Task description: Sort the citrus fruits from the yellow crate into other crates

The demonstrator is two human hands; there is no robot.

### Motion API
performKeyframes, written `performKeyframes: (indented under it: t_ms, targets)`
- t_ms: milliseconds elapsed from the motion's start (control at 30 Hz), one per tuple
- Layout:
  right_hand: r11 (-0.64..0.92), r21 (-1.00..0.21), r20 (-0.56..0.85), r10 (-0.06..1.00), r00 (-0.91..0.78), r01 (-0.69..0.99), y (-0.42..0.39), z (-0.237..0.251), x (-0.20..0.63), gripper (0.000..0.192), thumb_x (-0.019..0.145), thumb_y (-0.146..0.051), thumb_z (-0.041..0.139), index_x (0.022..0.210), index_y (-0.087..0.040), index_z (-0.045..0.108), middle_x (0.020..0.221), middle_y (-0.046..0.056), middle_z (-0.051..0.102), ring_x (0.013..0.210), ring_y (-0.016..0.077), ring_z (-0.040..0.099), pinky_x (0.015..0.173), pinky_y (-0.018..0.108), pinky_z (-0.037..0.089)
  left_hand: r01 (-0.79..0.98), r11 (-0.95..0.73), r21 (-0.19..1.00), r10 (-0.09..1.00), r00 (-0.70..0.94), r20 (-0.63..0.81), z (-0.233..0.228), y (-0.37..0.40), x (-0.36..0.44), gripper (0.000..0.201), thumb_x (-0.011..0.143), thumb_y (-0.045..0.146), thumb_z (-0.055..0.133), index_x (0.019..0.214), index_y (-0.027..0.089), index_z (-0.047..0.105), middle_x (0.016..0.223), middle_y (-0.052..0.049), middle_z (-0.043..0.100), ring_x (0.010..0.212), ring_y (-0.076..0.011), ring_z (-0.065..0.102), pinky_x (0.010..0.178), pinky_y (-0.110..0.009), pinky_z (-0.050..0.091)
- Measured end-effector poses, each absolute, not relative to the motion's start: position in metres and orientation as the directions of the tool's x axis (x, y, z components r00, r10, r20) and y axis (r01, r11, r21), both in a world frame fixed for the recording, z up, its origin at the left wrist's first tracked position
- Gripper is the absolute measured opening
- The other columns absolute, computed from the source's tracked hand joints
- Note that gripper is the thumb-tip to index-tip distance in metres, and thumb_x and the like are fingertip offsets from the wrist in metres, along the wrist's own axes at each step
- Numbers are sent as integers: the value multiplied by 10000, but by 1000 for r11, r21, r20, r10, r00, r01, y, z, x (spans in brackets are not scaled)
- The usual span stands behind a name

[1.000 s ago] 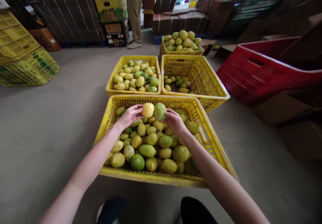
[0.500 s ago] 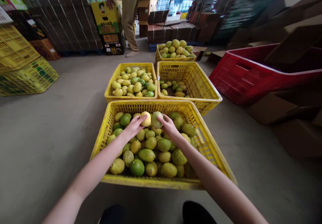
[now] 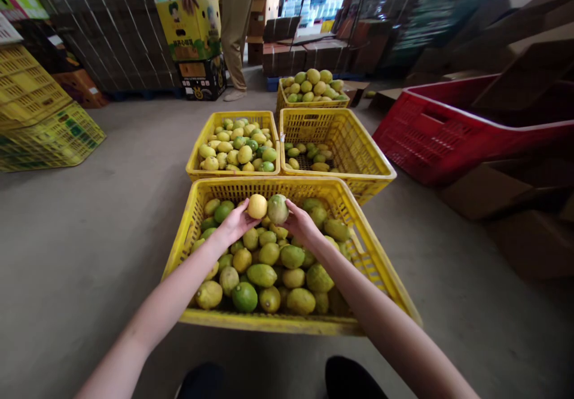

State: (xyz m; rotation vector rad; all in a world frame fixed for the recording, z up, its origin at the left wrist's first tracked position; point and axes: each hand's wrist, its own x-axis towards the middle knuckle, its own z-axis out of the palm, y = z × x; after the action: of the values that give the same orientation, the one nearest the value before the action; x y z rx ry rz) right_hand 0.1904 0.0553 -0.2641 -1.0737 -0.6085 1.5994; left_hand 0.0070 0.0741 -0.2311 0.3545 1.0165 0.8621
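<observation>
My left hand (image 3: pixel 237 222) holds a pale yellow lemon (image 3: pixel 257 206), its fingers curled under and behind the fruit. Beside it, a greenish lemon (image 3: pixel 278 209) rests in the fingers of my right hand (image 3: pixel 301 224). The two fruits are held close together over the far half of the nearest yellow crate (image 3: pixel 296 325). Below my hands the crate is filled with yellow and green lemons (image 3: pixel 269 254) of mixed sizes.
Behind stand a yellow crate of lemons (image 3: pixel 192 166), a partly filled yellow crate (image 3: pixel 359 148) and a heaped one (image 3: pixel 314 104). A red crate (image 3: pixel 430 142) and cardboard (image 3: pixel 488 189) lie right. Stacked crates (image 3: pixel 49 130) stand left. A person (image 3: pixel 234 28) touches a yellow box (image 3: pixel 188 31).
Both lemons have turned in my hands, and my fingers have shifted outward and lower around them. The standing person's hand and the yellow box have moved slightly.
</observation>
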Motion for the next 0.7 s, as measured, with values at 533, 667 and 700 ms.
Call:
performKeyframes:
  t_ms: [533,667,700]
  targets:
    - [-236,-905,-254,967,6,-354,49,-264,188,458,529,-395,937,878,-237,686,857,6,727,723,180,677,589,280,587,-296,473,830,869,311,-384,-242,71,4,166,785,185,809,912,155,706,967,-66,718,960,-191,668,914,-315,549]
    - [-212,-925,-232,972,29,-315,50,-264,192,465,533,-411,930,901,-222,717,850,3,745,714,160,666,581,246,541,-312,481,819,869,298,-396,-248,78,-1,208,785,274,824,887,135,708,882,-53,708,826,-143,651,785,-235,521]
    - [-206,-923,-229,973,32,-326,50,-265,192,473,524,-410,935,899,-223,715,859,1,747,727,160,670,602,247,543,-329,488,809,866,302,-400,-248,78,-2,194,801,270,810,885,128,710,880,-56,708,812,-139,648,770,-230,519]
